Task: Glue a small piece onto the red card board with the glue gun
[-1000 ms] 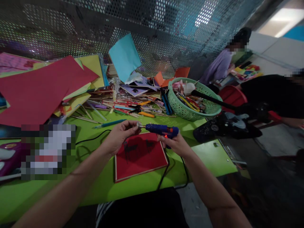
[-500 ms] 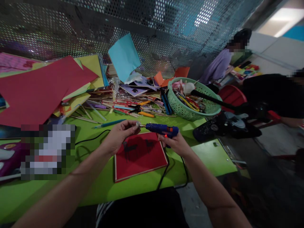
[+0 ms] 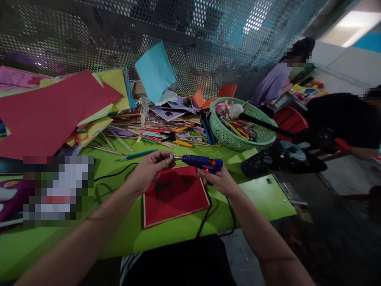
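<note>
My right hand is wrapped round the grip of a blue glue gun with a small red light lit on it. The gun's metal nozzle points left, at the fingertips of my left hand. Between thumb and forefinger, that hand pinches a small pale, shiny piece, too small to name, at the nozzle tip. Below both hands a red square panel with pale edges lies on the green table, their shadows falling across it. A black cord hangs down from the gun past the panel's right edge.
Behind the hands lie many thin sticks and a teal pen. A green basket of tools stands at the back right, beside a dark device. Coloured paper sheets cover the left. Two people are at the right.
Almost nothing differs. Both hands keep their hold, with the glue gun's nozzle still at the small piece; the view has shifted very slightly.
</note>
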Demonstrator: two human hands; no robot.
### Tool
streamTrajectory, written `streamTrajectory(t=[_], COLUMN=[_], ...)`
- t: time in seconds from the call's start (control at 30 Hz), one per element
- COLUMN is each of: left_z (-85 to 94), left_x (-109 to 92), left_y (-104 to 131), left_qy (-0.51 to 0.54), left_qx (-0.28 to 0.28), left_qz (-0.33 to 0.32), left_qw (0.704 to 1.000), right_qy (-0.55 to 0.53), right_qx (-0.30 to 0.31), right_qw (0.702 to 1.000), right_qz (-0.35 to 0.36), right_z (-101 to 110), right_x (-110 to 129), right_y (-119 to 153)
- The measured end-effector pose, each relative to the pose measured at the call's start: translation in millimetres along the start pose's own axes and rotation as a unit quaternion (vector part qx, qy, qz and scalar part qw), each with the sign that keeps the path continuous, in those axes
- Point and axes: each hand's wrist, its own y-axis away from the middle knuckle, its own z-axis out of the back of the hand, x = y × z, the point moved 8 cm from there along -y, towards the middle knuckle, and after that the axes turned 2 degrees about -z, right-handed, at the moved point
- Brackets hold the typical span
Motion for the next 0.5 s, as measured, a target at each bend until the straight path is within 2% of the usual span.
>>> streamTrajectory(t=[0.27, 0.5], left_z=[-4.5, -1.7], left_x=[1.0, 1.3], left_y=[0.0, 0.6], left_qy=[-0.017, 0.015], left_qx=[0.035, 0.006], left_qz=[-0.009, 0.012], left_qw=[0.999, 1.0], right_qy=[0.012, 0.003], right_qx=[-0.004, -0.001], right_qw=[1.0, 1.0], right_qz=[0.024, -0.002], right_z=[0.4, -0.4], right_x=[5.7, 1.1], right_y=[-0.1, 0.6])
